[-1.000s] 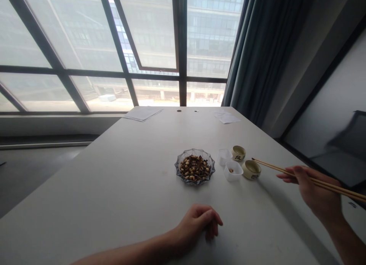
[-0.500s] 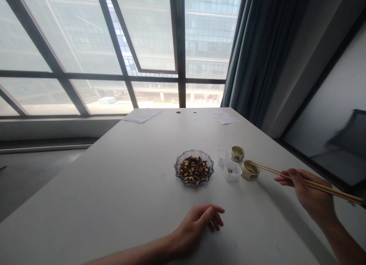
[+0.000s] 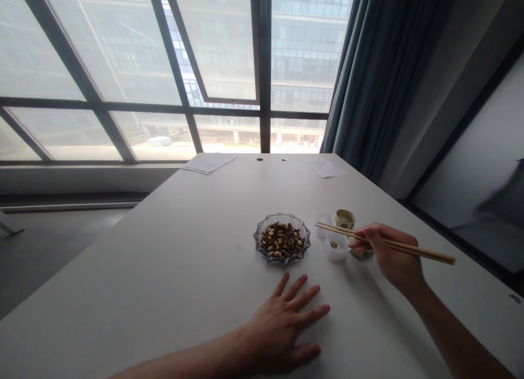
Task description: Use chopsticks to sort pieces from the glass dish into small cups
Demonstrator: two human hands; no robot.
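Note:
My right hand (image 3: 395, 259) grips a pair of wooden chopsticks (image 3: 428, 252). Their tips hang over the plastic containers, pointing toward a scalloped glass bowl (image 3: 263, 253). In that bowl is a mix of pale nuts and dark striped seeds (image 3: 284, 240). Under the chopsticks stand a front plastic container (image 3: 337, 255) with a few small pieces inside and a back plastic container (image 3: 322, 217). A back ceramic cup (image 3: 345, 215) is beside them; my right hand partly covers the front ceramic cup (image 3: 362, 255). My left hand (image 3: 286, 324) lies palm down, fingers spread, on the white table below the bowl.
Paper sheets (image 3: 210, 163) lie at the table's far left, and another paper (image 3: 327, 168) at its far right. Two small round spots sit near the far edge. Beyond are large windows (image 3: 221, 46) and a dark curtain (image 3: 368, 68).
My right hand has moved left with the chopsticks, from the front ceramic cup to above the plastic containers. My left hand has turned from loosely curled on its side to flat and spread.

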